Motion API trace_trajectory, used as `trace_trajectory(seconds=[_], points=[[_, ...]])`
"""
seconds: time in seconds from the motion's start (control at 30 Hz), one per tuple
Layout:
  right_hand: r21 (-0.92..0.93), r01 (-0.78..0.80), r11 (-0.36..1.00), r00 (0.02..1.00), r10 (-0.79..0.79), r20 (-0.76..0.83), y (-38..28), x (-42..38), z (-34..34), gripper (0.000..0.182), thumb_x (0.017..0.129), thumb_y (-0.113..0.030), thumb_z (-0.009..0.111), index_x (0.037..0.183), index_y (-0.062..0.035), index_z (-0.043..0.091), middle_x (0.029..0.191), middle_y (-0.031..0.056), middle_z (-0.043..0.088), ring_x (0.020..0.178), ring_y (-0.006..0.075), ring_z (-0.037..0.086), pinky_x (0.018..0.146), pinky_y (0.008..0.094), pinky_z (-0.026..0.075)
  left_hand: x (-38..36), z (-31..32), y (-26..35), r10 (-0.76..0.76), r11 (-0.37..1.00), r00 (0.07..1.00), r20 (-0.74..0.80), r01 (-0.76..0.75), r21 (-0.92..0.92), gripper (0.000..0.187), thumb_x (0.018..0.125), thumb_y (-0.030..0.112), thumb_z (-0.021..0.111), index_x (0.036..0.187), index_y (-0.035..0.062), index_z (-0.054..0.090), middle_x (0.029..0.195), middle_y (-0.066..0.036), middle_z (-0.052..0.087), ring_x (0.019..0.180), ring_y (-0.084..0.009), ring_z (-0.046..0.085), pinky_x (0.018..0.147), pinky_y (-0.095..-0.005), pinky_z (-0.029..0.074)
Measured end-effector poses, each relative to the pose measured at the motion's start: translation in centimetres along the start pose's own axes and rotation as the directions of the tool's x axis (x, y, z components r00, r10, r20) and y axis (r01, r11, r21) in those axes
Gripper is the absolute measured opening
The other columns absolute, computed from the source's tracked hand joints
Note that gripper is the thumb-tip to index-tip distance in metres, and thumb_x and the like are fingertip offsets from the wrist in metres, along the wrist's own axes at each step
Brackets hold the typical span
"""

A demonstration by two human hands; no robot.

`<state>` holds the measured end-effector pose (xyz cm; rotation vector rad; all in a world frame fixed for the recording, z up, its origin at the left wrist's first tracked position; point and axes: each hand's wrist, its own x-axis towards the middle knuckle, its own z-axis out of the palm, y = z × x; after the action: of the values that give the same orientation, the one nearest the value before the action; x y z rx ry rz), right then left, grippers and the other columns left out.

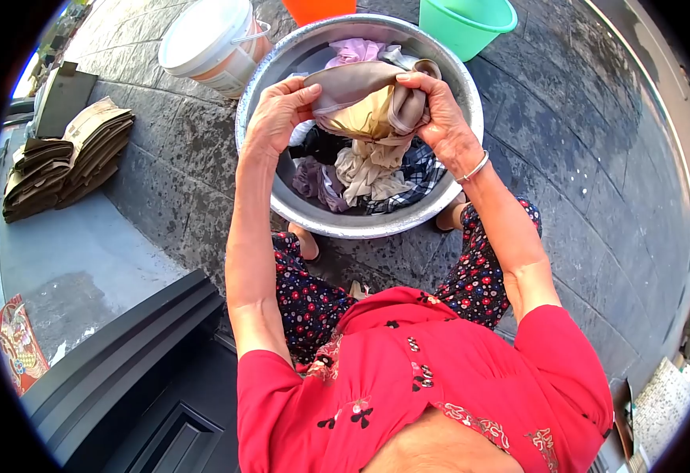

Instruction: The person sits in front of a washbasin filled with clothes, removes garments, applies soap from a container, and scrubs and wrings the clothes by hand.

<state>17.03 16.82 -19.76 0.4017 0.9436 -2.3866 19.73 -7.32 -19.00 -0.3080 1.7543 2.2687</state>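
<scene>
Between my two hands a beige-grey garment (361,85) is held up by its edge, its lower part hanging over the basin. My left hand (283,110) pinches one end of the edge between thumb and fingers. At the other end, my right hand (438,112), with a bangle on the wrist, grips a bunched fold. Below is a large round metal basin (369,227) with a pile of clothes in it: a cream cloth (369,175), a dark checked cloth (420,175), a mauve cloth (317,181) and a pink cloth (354,52).
A white lidded bucket (217,49) stands at the basin's upper left, a green tub (471,27) at its upper right. An orange container (319,8) is behind it. Flattened cardboard (73,162) lies left, near a dark door frame (124,355). The paving (581,205) has wet patches.
</scene>
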Motion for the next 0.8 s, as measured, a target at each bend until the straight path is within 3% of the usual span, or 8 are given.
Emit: trace_trajectory(seconds=[0.23, 0.33, 0.4, 0.47, 0.6, 0.67, 0.7, 0.8], points=[[0.001, 0.010, 1.000, 0.998, -0.010, 0.067, -1.6, -1.2, 0.3, 0.023, 0.078, -0.013, 0.065, 0.096, 0.0004, 0.061, 0.092, 0.0110, 0.065, 0.081, 0.0193, 0.065, 0.075, 0.0324, 0.055, 0.0, 0.1, 0.4, 0.187, 0.982, 0.961, -0.202, -0.191, 0.003, 0.018, 0.094, 0.024, 0.053, 0.097, 0.0071, 0.061, 0.083, 0.000, 0.063, 0.069, -0.0100, 0.061, 0.061, -0.0255, 0.051], [-0.017, 0.139, 0.990, 0.985, -0.136, 0.103, -3.1, -0.5, -1.7, 0.036, 0.087, -0.027, 0.062, 0.101, 0.0063, 0.061, 0.099, 0.0145, 0.064, 0.090, 0.0225, 0.064, 0.083, 0.0357, 0.052, -0.2, -0.2, 0.9, 0.334, 0.941, 0.864, -0.377, -0.327, 0.084, 0.017, 0.092, 0.018, 0.056, 0.094, 0.0022, 0.063, 0.077, 0.001, 0.061, 0.064, -0.0051, 0.056, 0.055, -0.0208, 0.048], [-0.049, 0.243, 0.969, 0.965, -0.236, 0.117, -4.0, -1.2, -2.4, 0.041, 0.088, -0.032, 0.061, 0.103, 0.0069, 0.059, 0.102, 0.0161, 0.063, 0.093, 0.0244, 0.063, 0.084, 0.0391, 0.052, -0.3, -0.6, 1.4, 0.475, 0.874, 0.779, -0.410, -0.471, 0.118, 0.015, 0.090, 0.015, 0.060, 0.092, 0.0016, 0.065, 0.077, 0.003, 0.060, 0.069, -0.0044, 0.051, 0.063, -0.0193, 0.042], [-0.079, 0.281, 0.956, 0.958, -0.275, 0.084, -4.3, -2.1, -2.4, 0.046, 0.088, -0.035, 0.060, 0.106, 0.0070, 0.058, 0.106, 0.0167, 0.061, 0.098, 0.0253, 0.061, 0.087, 0.0411, 0.051, -0.9, -0.9, 2.1, 0.639, 0.768, 0.662, -0.392, -0.571, 0.290, 0.018, 0.091, 0.021, 0.059, 0.093, 0.0036, 0.065, 0.080, 0.002, 0.063, 0.066, -0.0047, 0.056, 0.055, -0.0200, 0.046], [-0.108, 0.369, 0.923, 0.926, -0.357, 0.120, -4.9, -4.4, -0.6, 0.045, 0.089, -0.034, 0.058, 0.112, 0.0047, 0.056, 0.114, 0.0140, 0.059, 0.107, 0.0240, 0.056, 0.094, 0.0418, 0.046, -2.9, -1.2, 3.5, 0.657, 0.752, 0.609, -0.444, -0.567, 0.336, 0.018, 0.088, 0.019, 0.062, 0.092, 0.0010, 0.065, 0.078, -0.001, 0.063, 0.066, -0.0065, 0.056, 0.058, -0.0214, 0.046], [-0.196, 0.370, 0.908, 0.926, -0.344, 0.155, -5.6, -6.6, 1.1, 0.043, 0.090, -0.033, 0.056, 0.116, 0.0017, 0.055, 0.116, 0.0122, 0.058, 0.108, 0.0236, 0.056, 0.095, 0.0419, 0.045, -5.5, 0.7, 6.3, 0.742, 0.663, 0.523, -0.419, -0.484, 0.571, 0.019, 0.087, 0.011, 0.052, 0.086, -0.0014, 0.065, 0.070, -0.008, 0.064, 0.061, -0.0156, 0.060, 0.057, -0.0278, 0.045], [-0.176, 0.360, 0.916, 0.930, -0.339, 0.140, -5.9, -7.5, 2.0, 0.045, 0.090, -0.034, 0.056, 0.119, 0.0000, 0.053, 0.118, 0.0122, 0.058, 0.110, 0.0247, 0.055, 0.095, 0.0428, 0.045, -7.1, 2.3, 7.7, 0.694, 0.719, 0.547, -0.469, -0.482, 0.501, 0.018, 0.088, 0.012, 0.055, 0.083, -0.0025, 0.065, 0.068, -0.002, 0.061, 0.058, -0.0067, 0.053, 0.052, -0.0228, 0.042], [-0.266, 0.427, 0.864, 0.887, -0.343, 0.310, -6.7, -12.0, 5.3, 0.056, 0.088, -0.041, 0.057, 0.124, 0.0005, 0.048, 0.120, 0.0131, 0.057, 0.112, 0.0255, 0.054, 0.095, 0.0447, 0.045, -7.1, 3.3, 10.8, 0.731, 0.681, 0.592, -0.340, -0.605, 0.412, 0.018, 0.088, 0.012, 0.054, 0.084, -0.0012, 0.065, 0.068, -0.002, 0.062, 0.054, -0.0085, 0.054, 0.051, -0.0214, 0.043]])
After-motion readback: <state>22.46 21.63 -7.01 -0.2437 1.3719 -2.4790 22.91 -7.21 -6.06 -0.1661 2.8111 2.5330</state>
